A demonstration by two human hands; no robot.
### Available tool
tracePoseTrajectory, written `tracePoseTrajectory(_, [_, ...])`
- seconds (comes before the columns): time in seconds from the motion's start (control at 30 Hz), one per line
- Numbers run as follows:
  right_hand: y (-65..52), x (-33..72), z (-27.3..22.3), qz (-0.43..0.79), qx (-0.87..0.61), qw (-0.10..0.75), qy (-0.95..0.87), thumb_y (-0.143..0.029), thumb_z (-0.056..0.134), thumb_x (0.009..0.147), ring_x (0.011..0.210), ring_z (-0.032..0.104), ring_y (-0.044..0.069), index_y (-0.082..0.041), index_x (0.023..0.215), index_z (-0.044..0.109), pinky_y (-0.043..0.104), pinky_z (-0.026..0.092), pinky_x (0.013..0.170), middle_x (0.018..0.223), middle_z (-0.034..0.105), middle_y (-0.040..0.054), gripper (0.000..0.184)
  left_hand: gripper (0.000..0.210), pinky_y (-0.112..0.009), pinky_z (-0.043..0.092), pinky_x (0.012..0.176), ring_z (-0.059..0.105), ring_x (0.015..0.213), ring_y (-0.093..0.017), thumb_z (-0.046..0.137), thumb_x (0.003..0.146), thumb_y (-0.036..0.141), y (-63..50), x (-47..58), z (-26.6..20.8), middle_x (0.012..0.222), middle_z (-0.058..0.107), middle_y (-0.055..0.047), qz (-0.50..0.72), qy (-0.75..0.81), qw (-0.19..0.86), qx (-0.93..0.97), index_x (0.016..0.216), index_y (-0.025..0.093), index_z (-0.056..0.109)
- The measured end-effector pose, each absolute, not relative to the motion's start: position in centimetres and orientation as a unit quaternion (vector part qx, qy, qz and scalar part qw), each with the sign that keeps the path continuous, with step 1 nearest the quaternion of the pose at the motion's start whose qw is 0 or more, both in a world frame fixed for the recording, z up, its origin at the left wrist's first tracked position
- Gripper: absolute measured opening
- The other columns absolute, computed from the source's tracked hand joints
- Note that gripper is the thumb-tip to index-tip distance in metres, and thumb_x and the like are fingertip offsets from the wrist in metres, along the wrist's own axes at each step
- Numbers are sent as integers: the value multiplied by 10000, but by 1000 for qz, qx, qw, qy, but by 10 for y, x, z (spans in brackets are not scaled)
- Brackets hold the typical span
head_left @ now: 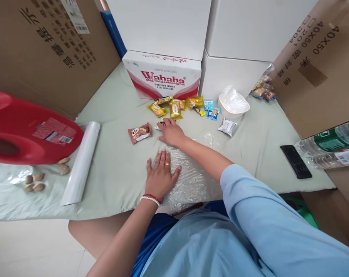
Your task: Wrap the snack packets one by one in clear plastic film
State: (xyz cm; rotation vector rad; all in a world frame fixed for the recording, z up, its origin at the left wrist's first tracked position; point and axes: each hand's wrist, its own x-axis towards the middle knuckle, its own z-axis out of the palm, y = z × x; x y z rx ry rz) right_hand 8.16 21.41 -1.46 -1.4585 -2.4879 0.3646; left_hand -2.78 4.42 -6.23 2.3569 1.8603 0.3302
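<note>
My left hand (159, 175) lies flat with its fingers spread, partly on the left edge of a sheet of clear plastic film (192, 181). Farther forward, my right hand (172, 132) reaches over a small, mostly covered snack packet (157, 127), its thumb apart from the fingers. Just left of that packet lies a brown snack packet (140, 133). Beyond my right hand several yellow-wrapped snacks (175, 109) sit in a loose row. Blue sachets (213, 113) and a silver packet (227, 126) lie to their right.
A white bowl (234, 109) holds a crumpled clear bag. White boxes (165, 77) stand behind, with cardboard cartons (321, 69) at the sides. At left are a red jug (27, 130), a white roll (81, 163) and several walnuts (34, 182). A phone (296, 161) and bottles (333, 140) lie right.
</note>
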Motion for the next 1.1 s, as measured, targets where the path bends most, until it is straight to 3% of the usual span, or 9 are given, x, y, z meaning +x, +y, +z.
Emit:
tracePoseTrajectory(0.07, [219,79,-16,116,-510,122,-844,-225,576,1057,1449,468,311,-154,1470,595,430,436,1172,1574,536,152,420,751,-698,154,1294,321,1608,-372,353,1058,553,44,-27,-62,1719,327,-223,110,616,60,777,1656,98,345])
tracePoseTrajectory(0.17, [223,106,-10,121,-534,131,-826,-140,436,1076,1236,639,272,-140,1350,665,399,521,1061,1351,691,146,357,740,-692,148,1299,333,1603,-367,366,1059,549,43,-26,-63,1715,340,-219,120,614,61,777,1657,113,349])
tracePoseTrajectory(0.33, [203,192,11,344,-611,361,-615,-265,544,1025,988,730,245,-198,1131,712,407,633,871,1048,766,72,209,738,-681,90,1311,305,1616,-358,366,1063,540,43,-26,-63,1724,323,-216,145,606,71,779,1665,114,330])
tracePoseTrajectory(0.43, [161,230,13,518,-595,415,-453,-382,672,944,894,737,214,-212,1031,700,368,663,752,996,763,49,192,739,-672,62,1317,297,1620,-358,371,1058,533,43,-25,-62,1725,321,-216,155,607,85,775,1662,108,334])
tracePoseTrajectory(0.57, [95,246,4,588,-583,358,-431,-505,683,924,966,742,234,-221,1086,701,395,681,773,1090,768,74,328,756,-668,41,1317,272,1629,-358,361,1058,537,42,-25,-61,1735,294,-222,158,607,95,773,1662,84,320])
tracePoseTrajectory(0.77, [68,260,7,256,-577,191,-752,-437,642,984,1212,662,330,-210,1263,721,542,574,1051,1338,703,154,368,769,-671,39,1312,274,1627,-364,340,1063,549,42,-26,-62,1739,285,-221,142,607,92,777,1669,79,296])
tracePoseTrajectory(0.9, [90,254,3,222,-412,120,-876,-338,689,964,1426,514,363,-230,1440,651,599,436,1196,1476,636,151,489,845,-690,59,1303,268,1625,-381,308,1052,634,42,-26,-60,1739,281,-231,122,605,85,782,1666,54,286])
tracePoseTrajectory(1.0, [102,242,-6,201,-387,60,-898,-278,747,911,1538,380,394,-217,1520,592,612,389,1227,1568,560,171,631,906,-686,75,1303,256,1630,-370,259,1042,697,42,-27,-59,1744,267,-231,101,606,75,786,1661,36,285])
tracePoseTrajectory(1.1, [102,239,-10,175,-383,20,-907,-266,783,886,1561,342,415,-219,1539,569,654,311,1258,1529,599,161,688,922,-677,84,1307,246,1635,-359,241,1037,716,42,-27,-58,1751,253,-216,86,609,71,785,1667,43,271])
